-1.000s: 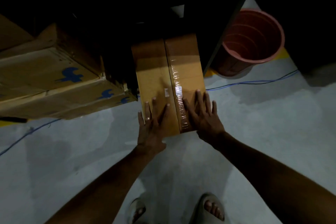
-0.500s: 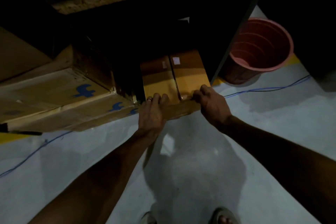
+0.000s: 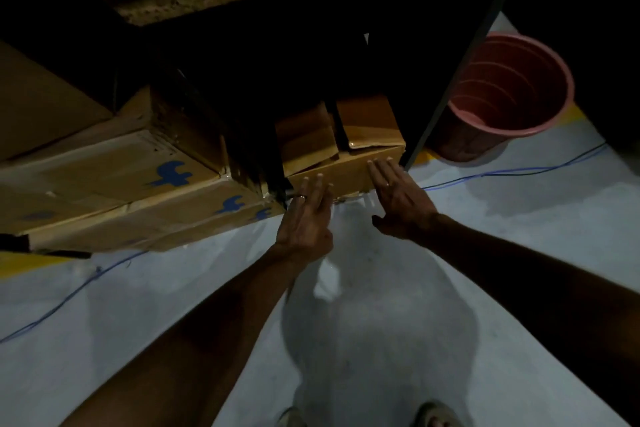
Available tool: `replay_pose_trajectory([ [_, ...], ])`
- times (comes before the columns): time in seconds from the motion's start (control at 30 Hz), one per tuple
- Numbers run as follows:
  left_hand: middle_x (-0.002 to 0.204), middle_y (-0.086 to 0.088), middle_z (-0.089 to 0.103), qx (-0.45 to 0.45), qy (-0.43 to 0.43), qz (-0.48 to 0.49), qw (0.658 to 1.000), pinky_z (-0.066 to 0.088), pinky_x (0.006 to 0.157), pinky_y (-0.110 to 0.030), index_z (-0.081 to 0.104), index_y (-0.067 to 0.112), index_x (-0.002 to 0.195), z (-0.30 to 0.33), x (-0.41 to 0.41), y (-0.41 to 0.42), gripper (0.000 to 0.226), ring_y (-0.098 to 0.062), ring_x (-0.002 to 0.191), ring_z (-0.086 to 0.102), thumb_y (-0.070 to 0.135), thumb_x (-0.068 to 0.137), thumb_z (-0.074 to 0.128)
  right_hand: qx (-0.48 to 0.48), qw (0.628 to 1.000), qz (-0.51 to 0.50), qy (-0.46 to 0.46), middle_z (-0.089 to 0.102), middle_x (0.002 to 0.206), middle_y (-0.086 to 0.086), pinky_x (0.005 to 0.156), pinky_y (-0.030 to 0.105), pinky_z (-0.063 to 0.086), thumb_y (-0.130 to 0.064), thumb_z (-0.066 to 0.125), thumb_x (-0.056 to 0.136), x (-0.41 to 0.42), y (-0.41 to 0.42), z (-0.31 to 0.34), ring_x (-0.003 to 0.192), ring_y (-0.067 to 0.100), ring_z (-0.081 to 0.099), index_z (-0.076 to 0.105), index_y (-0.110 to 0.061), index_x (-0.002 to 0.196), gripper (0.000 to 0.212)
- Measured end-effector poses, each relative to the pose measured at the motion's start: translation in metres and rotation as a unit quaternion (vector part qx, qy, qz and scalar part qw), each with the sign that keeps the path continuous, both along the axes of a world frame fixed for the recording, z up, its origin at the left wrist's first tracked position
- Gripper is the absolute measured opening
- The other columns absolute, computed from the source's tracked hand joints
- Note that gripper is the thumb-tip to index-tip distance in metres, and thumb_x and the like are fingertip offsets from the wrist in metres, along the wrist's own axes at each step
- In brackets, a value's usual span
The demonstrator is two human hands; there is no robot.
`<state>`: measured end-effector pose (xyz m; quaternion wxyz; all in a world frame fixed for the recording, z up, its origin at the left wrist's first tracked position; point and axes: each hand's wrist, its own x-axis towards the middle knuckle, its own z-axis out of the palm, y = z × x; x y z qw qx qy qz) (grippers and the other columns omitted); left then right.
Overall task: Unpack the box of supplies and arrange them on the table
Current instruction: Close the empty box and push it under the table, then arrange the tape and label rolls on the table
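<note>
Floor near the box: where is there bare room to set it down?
Bare floor lies between the hands and the feet, and right of the right hand, short of the blue cable. It is crowded left, where stacked cartons flank the box, and near the pink bucket.

Dim, grainy wide-angle view; pale floor [image 3: 519, 253] lit, a soft shadow on it, upper area nearly black.

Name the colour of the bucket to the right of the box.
Pinkish red bucket, seen best in the head view.
</note>
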<state>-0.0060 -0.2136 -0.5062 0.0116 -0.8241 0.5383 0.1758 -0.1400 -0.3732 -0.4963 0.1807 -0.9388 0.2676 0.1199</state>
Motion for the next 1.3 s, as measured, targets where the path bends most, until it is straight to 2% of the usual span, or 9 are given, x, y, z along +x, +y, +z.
replay_pose_trajectory([
  [0.07,0.164,-0.005,-0.012,0.01,0.002,0.022,1.0,0.017,0.121,-0.044,0.0,0.015,0.156,0.005,0.003,-0.011,0.086,-0.03,0.151,-0.008,0.02,0.09,0.055,-0.006,1.0,-0.003,0.018,0.008,0.161,0.014,0.119,0.052,0.021,-0.041,0.077,0.075,0.012,-0.006,0.002,0.149,0.036,0.005,0.0,-0.006,0.154,0.115],
  [0.17,0.165,-0.003,-0.006,0.031,0.009,0.02,0.999,0.02,0.121,-0.047,-0.001,0.016,0.156,0.013,0.01,-0.028,0.09,-0.029,0.151,-0.005,0.023,0.089,0.059,0.001,0.998,-0.007,0.055,-0.002,0.162,0.015,0.119,0.054,0.019,-0.049,0.075,0.074,0.025,-0.016,-0.003,0.149,0.038,-0.001,-0.005,-0.005,0.153,0.122],
  [0.3,0.163,-0.006,0.015,0.009,0.05,0.049,0.997,0.033,0.114,-0.05,0.013,0.015,0.155,0.024,0.009,-0.032,0.083,-0.032,0.148,0.02,0.02,0.087,0.061,0.019,0.996,-0.006,0.084,-0.01,0.163,0.014,0.12,0.051,0.018,-0.052,0.073,0.076,0.027,-0.015,-0.002,0.149,0.038,-0.004,-0.009,-0.007,0.153,0.121],
  [0.37,0.156,-0.009,0.033,-0.026,0.067,0.079,0.994,0.039,0.111,-0.044,0.028,0.012,0.151,0.037,0.0,-0.025,0.072,-0.031,0.139,0.038,0.015,0.087,0.06,0.034,0.997,-0.021,0.066,-0.008,0.163,0.014,0.12,0.049,0.022,-0.043,0.074,0.079,0.016,-0.002,0.011,0.15,0.038,0.001,-0.005,-0.008,0.154,0.114],
  [0.47,0.144,-0.007,0.048,-0.056,0.098,0.138,0.984,0.044,0.104,-0.038,0.041,0.016,0.144,0.063,-0.016,-0.009,0.057,-0.028,0.127,0.051,0.012,0.089,0.055,0.071,0.995,-0.036,0.058,-0.003,0.164,0.011,0.118,0.043,0.028,-0.031,0.069,0.086,0.0,0.022,0.04,0.15,0.034,0.006,0.0,-0.014,0.156,0.1],
  [0.63,0.147,-0.004,0.047,-0.029,0.117,0.148,0.982,0.041,0.108,-0.037,0.037,0.022,0.148,0.113,-0.033,0.019,0.055,-0.025,0.133,0.047,0.028,0.096,0.051,0.107,0.991,-0.013,0.08,0.01,0.163,0.012,0.12,0.038,0.024,-0.03,0.054,0.095,-0.016,0.047,0.095,0.15,0.027,0.009,0.008,-0.009,0.156,0.079],
  [0.87,0.144,0.001,0.05,0.024,0.225,0.139,0.964,0.038,0.11,-0.033,0.041,0.028,0.146,0.226,-0.063,0.069,0.049,-0.022,0.132,0.046,0.026,0.097,0.046,0.151,0.984,-0.033,0.088,0.016,0.162,0.009,0.118,0.031,0.024,-0.037,0.05,0.097,-0.039,0.092,0.213,0.148,0.024,0.018,0.014,-0.016,0.156,0.072],
  [0.97,0.136,-0.002,0.058,0.01,0.254,0.154,0.955,0.045,0.105,-0.037,0.05,0.024,0.14,0.284,-0.07,0.095,0.046,-0.022,0.124,0.054,0.026,0.094,0.048,0.168,0.981,-0.067,0.064,0.037,0.153,0.013,0.113,0.032,0.033,-0.034,0.056,0.094,-0.047,0.118,0.272,0.14,0.028,0.036,0.025,-0.011,0.153,0.07],
  [1.3,0.125,0.002,0.064,-0.09,0.237,0.24,0.937,0.05,0.098,-0.041,0.058,0.027,0.131,0.462,-0.058,0.171,0.039,-0.019,0.114,0.059,0.028,0.093,0.051,0.191,0.978,-0.087,-0.016,0.048,0.146,0.012,0.11,0.032,0.034,-0.03,0.058,0.093,-0.032,0.206,0.445,0.134,0.026,0.044,0.042,-0.01,0.144,0.057],
])
